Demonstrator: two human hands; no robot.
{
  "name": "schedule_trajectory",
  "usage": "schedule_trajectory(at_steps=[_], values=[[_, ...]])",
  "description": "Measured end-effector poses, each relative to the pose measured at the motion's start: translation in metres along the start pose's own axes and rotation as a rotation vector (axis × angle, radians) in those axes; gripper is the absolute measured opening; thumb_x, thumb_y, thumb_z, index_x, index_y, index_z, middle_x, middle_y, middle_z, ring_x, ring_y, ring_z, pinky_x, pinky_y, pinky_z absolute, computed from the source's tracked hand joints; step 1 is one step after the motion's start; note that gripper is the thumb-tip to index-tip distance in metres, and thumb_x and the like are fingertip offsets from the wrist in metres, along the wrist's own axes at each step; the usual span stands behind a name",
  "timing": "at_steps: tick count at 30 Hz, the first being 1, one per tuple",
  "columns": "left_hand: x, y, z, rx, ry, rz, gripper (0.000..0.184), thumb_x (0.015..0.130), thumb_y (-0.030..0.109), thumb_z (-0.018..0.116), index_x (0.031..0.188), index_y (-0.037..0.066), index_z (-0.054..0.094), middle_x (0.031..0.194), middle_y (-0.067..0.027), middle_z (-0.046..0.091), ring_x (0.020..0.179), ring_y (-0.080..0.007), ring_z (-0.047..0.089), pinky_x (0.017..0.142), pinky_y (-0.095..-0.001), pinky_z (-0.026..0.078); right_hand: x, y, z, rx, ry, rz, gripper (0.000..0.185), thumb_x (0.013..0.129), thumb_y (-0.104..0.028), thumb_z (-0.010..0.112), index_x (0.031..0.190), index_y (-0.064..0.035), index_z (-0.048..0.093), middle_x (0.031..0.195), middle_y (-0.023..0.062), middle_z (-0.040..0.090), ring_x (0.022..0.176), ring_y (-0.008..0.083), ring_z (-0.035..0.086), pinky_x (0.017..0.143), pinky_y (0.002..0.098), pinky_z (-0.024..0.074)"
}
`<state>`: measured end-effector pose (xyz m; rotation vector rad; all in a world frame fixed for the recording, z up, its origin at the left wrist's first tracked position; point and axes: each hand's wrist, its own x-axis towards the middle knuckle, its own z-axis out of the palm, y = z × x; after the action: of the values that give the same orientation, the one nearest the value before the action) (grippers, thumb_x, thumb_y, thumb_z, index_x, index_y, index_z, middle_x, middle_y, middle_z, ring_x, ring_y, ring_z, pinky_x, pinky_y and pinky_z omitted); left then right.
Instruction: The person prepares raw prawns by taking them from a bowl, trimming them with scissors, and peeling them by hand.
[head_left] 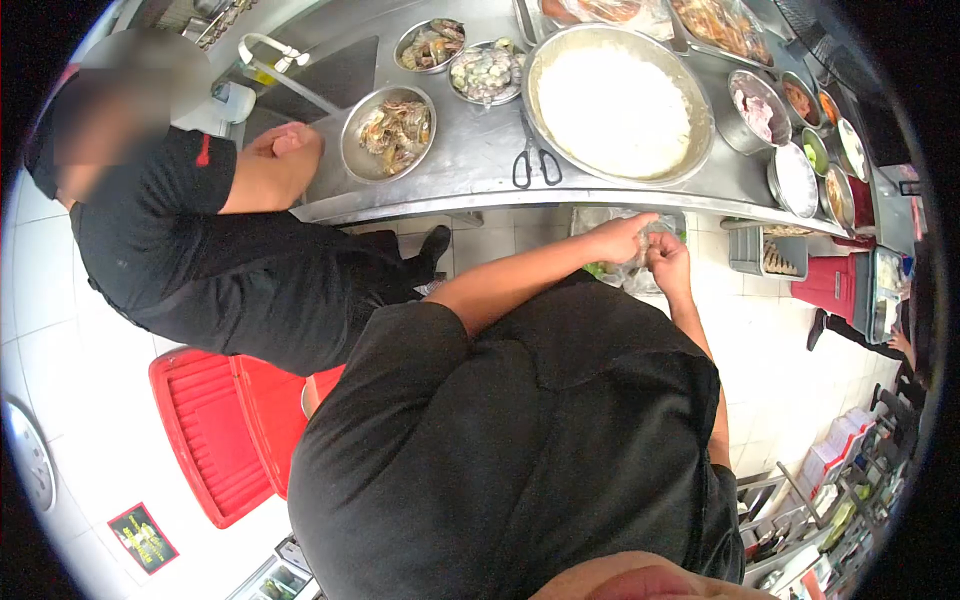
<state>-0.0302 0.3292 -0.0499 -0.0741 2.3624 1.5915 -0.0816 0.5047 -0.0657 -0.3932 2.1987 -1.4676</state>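
Observation:
My left hand (617,241) and my right hand (669,263) meet in front of my body, just off the counter's near edge. The left index finger points outward while its other fingers are closed. My right hand's fingers are bent in a pinch against the left. Something small and pale seems to sit between them, too small to name. Below them, a clear plastic bag (640,283) with green bits shows near the floor. Beyond my hands stands a large metal bowl (535,105) of white, overexposed food. Black-handled scissors (537,168) lie beside it.
A bowl of shrimp (393,140) and smaller bowls stand left on the metal counter (465,155). More metal bowls (795,180) crowd its right end. A co-worker in black (240,250) stands at left with hands together. A red bin (225,430) is behind; a grey crate (765,252) sits right.

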Motion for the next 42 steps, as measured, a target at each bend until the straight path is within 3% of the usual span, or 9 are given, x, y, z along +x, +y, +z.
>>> schedule_trajectory(at_steps=[2, 5, 8, 12, 21, 28, 31, 36, 42], values=[[-0.003, 0.011, -0.007, -0.018, -0.008, -0.055, 0.064, 0.087, 0.002, 0.046, 0.149, 0.013, 0.036, 0.090, -0.0204, 0.068, 0.077, -0.0260, 0.065, 0.073, -0.0391, 0.051, -0.003, -0.003, 0.000, 0.135, 0.035, 0.009, 0.020, 0.084, -0.003, 0.060, 0.099, 0.0015, 0.071, 0.066, 0.0053, 0.064, 0.058, 0.0080, 0.055, 0.056, 0.0267, 0.0465], [-0.006, 0.025, -0.011, -0.009, -0.043, -0.061, 0.063, 0.087, 0.002, 0.045, 0.149, 0.013, 0.036, 0.090, -0.0192, 0.068, 0.078, -0.0252, 0.064, 0.074, -0.0387, 0.051, -0.014, -0.030, 0.000, -0.250, -0.023, -0.186, 0.020, 0.089, -0.008, 0.060, 0.103, 0.0008, 0.070, 0.070, 0.0059, 0.066, 0.062, 0.0089, 0.058, 0.058, 0.0276, 0.0478], [0.002, 0.005, 0.001, -0.014, -0.012, 0.076, 0.063, 0.088, 0.002, 0.045, 0.149, 0.013, 0.036, 0.090, -0.0185, 0.067, 0.077, -0.0249, 0.063, 0.073, -0.0381, 0.051, -0.009, -0.033, -0.009, -0.263, -0.062, -0.076, 0.022, 0.090, -0.010, 0.060, 0.107, 0.0006, 0.070, 0.073, 0.0101, 0.068, 0.065, 0.0099, 0.061, 0.062, 0.0287, 0.0501], [0.000, 0.005, 0.004, -0.095, 0.028, 0.014, 0.064, 0.087, 0.001, 0.045, 0.149, 0.015, 0.037, 0.089, -0.0176, 0.067, 0.077, -0.0256, 0.063, 0.072, -0.0380, 0.050, 0.005, 0.006, -0.011, 0.112, -0.059, 0.002, 0.022, 0.086, -0.008, 0.060, 0.103, 0.0023, 0.070, 0.062, 0.0083, 0.064, 0.056, 0.0102, 0.060, 0.055, 0.0292, 0.0483], [-0.014, 0.033, -0.008, 0.121, 0.017, 0.056, 0.064, 0.086, 0.004, 0.047, 0.148, 0.019, 0.038, 0.079, -0.0228, 0.064, 0.068, -0.0320, 0.061, 0.066, -0.0423, 0.048, -0.009, -0.025, -0.012, -0.343, 0.018, -0.215, 0.027, 0.076, -0.011, 0.065, 0.099, 0.0008, 0.072, 0.058, 0.0133, 0.060, 0.052, 0.0135, 0.055, 0.054, 0.0326, 0.0468], [-0.011, 0.029, -0.011, 0.081, -0.037, 0.076, 0.064, 0.087, 0.003, 0.044, 0.149, 0.019, 0.037, 0.093, -0.0222, 0.065, 0.079, -0.0298, 0.063, 0.076, -0.0401, 0.049, -0.006, -0.001, -0.014, 0.131, -0.075, 0.041, 0.018, 0.083, -0.002, 0.057, 0.097, 0.0011, 0.069, 0.069, -0.0024, 0.061, 0.057, 0.0059, 0.049, 0.052, 0.0255, 0.0398], [-0.008, 0.018, -0.008, 0.008, -0.062, 0.133, 0.065, 0.087, -0.001, 0.042, 0.149, 0.016, 0.037, 0.118, -0.0205, 0.062, 0.094, -0.0250, 0.062, 0.091, -0.0328, 0.048, -0.007, 0.005, -0.008, 0.320, -0.065, 0.098, 0.017, 0.086, -0.002, 0.056, 0.098, -0.0012, 0.068, 0.070, -0.0016, 0.062, 0.056, 0.0063, 0.051, 0.052, 0.0238, 0.0417], [-0.004, 0.015, -0.011, -0.109, -0.029, 0.102, 0.062, 0.089, -0.004, 0.041, 0.148, 0.014, 0.038, 0.124, -0.0184, 0.060, 0.096, -0.0223, 0.062, 0.092, -0.0346, 0.048, -0.011, -0.002, -0.005, 0.738, -0.007, 0.241, 0.023, 0.089, -0.001, 0.053, 0.109, -0.0007, 0.065, 0.081, 0.0043, 0.066, 0.060, 0.0103, 0.058, 0.053, 0.0250, 0.0485], [0.000, -0.007, -0.006, -0.002, 0.087, 0.247, 0.059, 0.093, 0.000, 0.045, 0.149, 0.013, 0.034, 0.113, -0.0123, 0.065, 0.089, -0.0182, 0.062, 0.081, -0.0303, 0.050, -0.013, -0.029, -0.005, 0.386, -0.153, 0.123, 0.028, 0.089, -0.002, 0.054, 0.115, -0.0002, 0.062, 0.082, 0.0042, 0.067, 0.057, 0.0098, 0.057, 0.051, 0.0243, 0.0470]])
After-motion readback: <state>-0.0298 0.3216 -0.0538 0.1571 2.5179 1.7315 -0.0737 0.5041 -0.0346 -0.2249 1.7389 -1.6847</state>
